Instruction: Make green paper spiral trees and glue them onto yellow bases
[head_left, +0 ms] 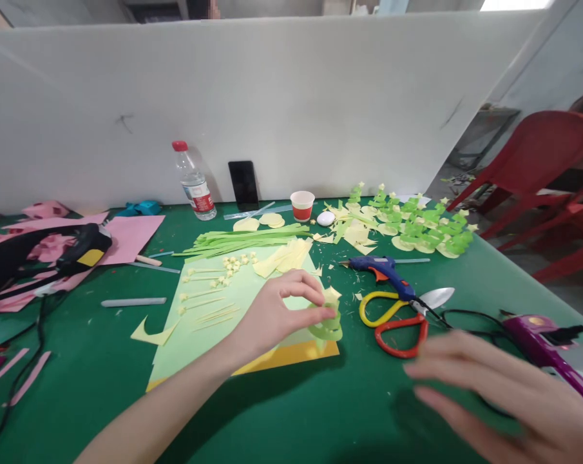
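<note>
My left hand (277,309) is closed in a pinch on a small paper tree (328,317), a green spiral strip with a pale yellow star on top, held over the edge of a light green sheet (209,322). My right hand (494,393) hovers low at the front right with its fingers stretched out and apart, holding nothing. It is nearest the red and yellow scissors (397,319). A blue glue gun (382,270) lies just beyond the scissors.
Several finished paper trees (417,222) stand at the back right. Green strips (243,240), yellow scraps, a paper cup (302,205), a water bottle (193,182) and a phone (243,185) sit near the white partition. A purple glue gun (547,348) lies right, a black one (78,248) on pink paper left.
</note>
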The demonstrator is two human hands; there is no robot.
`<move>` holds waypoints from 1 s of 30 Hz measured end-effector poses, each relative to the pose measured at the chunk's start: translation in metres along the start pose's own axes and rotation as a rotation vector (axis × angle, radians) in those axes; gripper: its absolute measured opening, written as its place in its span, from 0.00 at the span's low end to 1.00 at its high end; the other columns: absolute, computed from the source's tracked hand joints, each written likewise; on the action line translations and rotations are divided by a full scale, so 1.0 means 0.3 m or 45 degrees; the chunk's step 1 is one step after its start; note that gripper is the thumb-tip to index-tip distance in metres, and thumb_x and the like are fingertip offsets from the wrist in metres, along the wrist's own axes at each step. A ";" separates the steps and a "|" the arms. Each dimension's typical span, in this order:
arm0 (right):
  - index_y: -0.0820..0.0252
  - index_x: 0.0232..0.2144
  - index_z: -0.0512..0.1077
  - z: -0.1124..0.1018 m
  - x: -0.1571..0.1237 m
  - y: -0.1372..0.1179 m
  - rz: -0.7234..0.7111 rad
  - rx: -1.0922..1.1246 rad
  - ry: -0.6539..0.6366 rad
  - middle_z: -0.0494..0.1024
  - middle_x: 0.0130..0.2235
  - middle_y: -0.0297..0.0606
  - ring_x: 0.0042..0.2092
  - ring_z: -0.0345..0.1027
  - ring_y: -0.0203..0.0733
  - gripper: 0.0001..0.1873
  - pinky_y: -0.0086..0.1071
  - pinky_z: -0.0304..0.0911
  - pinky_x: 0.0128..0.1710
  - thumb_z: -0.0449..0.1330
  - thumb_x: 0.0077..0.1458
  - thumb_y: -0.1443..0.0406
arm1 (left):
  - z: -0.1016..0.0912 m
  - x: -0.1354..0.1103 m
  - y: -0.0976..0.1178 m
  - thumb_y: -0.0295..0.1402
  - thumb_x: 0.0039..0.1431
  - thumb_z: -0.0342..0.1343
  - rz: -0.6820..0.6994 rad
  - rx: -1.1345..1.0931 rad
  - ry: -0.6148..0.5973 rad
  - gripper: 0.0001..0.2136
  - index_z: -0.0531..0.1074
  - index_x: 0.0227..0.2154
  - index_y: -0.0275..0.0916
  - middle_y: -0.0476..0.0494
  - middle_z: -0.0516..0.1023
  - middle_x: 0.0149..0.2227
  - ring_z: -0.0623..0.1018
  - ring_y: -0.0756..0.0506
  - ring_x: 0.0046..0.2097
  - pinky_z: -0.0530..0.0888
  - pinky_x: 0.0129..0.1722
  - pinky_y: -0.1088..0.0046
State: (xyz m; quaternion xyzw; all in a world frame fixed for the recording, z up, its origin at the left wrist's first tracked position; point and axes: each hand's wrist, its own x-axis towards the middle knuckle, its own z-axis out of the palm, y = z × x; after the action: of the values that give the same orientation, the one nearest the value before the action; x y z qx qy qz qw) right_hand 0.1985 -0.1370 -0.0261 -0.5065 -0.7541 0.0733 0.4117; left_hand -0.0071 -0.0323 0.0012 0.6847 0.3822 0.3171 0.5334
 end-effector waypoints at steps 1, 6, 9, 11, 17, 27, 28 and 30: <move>0.52 0.32 0.72 0.007 0.059 -0.015 -0.104 -0.006 -0.019 0.76 0.32 0.33 0.30 0.71 0.33 0.04 0.23 0.67 0.28 0.57 0.54 0.64 | 0.003 -0.004 0.003 0.30 0.43 0.63 0.028 0.014 -0.005 0.07 0.72 0.15 0.40 0.49 0.70 0.29 0.70 0.48 0.33 0.67 0.37 0.69; 0.57 0.26 0.71 0.077 0.242 -0.059 -0.019 0.198 -0.041 0.75 0.28 0.35 0.28 0.70 0.35 0.06 0.24 0.67 0.24 0.56 0.50 0.70 | 0.006 -0.026 0.006 0.30 0.48 0.62 0.197 0.149 -0.004 0.06 0.75 0.18 0.40 0.49 0.71 0.27 0.69 0.47 0.33 0.65 0.37 0.69; 0.58 0.23 0.70 0.107 0.260 -0.059 0.015 0.299 -0.068 0.74 0.26 0.35 0.26 0.69 0.34 0.07 0.23 0.65 0.22 0.55 0.48 0.72 | 0.004 -0.030 -0.007 0.32 0.50 0.61 0.318 0.247 0.051 0.06 0.75 0.20 0.40 0.48 0.72 0.27 0.69 0.46 0.34 0.65 0.39 0.67; 0.58 0.23 0.71 0.114 0.265 -0.053 0.004 0.314 -0.103 0.73 0.25 0.34 0.26 0.67 0.33 0.07 0.22 0.63 0.20 0.55 0.47 0.72 | 0.002 -0.026 -0.016 0.33 0.51 0.60 0.357 0.307 0.072 0.07 0.75 0.21 0.40 0.47 0.73 0.27 0.69 0.46 0.35 0.65 0.39 0.67; 0.58 0.24 0.70 0.128 0.301 -0.012 0.021 0.302 -0.067 0.73 0.28 0.36 0.27 0.66 0.34 0.06 0.25 0.62 0.22 0.55 0.47 0.72 | -0.059 -0.001 0.009 0.35 0.47 0.63 0.301 0.356 0.080 0.06 0.75 0.28 0.39 0.47 0.77 0.34 0.74 0.46 0.39 0.59 0.54 0.63; 0.56 0.21 0.70 0.127 0.388 0.054 0.190 0.370 0.097 0.73 0.28 0.36 0.27 0.64 0.37 0.02 0.29 0.59 0.21 0.58 0.44 0.67 | -0.363 -0.015 -0.033 0.43 0.57 0.47 -0.151 0.856 0.566 0.12 0.70 0.27 0.41 0.46 0.77 0.37 0.74 0.43 0.37 0.68 0.29 0.72; 0.56 0.22 0.70 0.131 0.393 0.059 0.193 0.380 0.092 0.73 0.29 0.36 0.26 0.63 0.36 0.02 0.29 0.59 0.21 0.58 0.45 0.66 | -0.389 -0.019 -0.057 0.42 0.56 0.47 -0.164 0.875 0.565 0.12 0.70 0.28 0.41 0.45 0.77 0.35 0.75 0.42 0.38 0.69 0.30 0.72; 0.56 0.22 0.70 0.135 0.404 0.069 0.212 0.391 0.070 0.73 0.29 0.36 0.25 0.62 0.35 0.03 0.29 0.58 0.21 0.58 0.45 0.65 | -0.424 -0.025 -0.108 0.41 0.55 0.48 -0.191 0.909 0.545 0.11 0.70 0.34 0.40 0.43 0.77 0.33 0.75 0.41 0.37 0.70 0.29 0.70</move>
State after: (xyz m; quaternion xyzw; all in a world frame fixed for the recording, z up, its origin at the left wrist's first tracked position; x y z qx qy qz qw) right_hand 0.1669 -0.0149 0.0027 -0.5003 -0.6778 0.2075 0.4972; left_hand -0.1241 0.0279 -0.0014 0.7155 0.6190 0.2602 0.1929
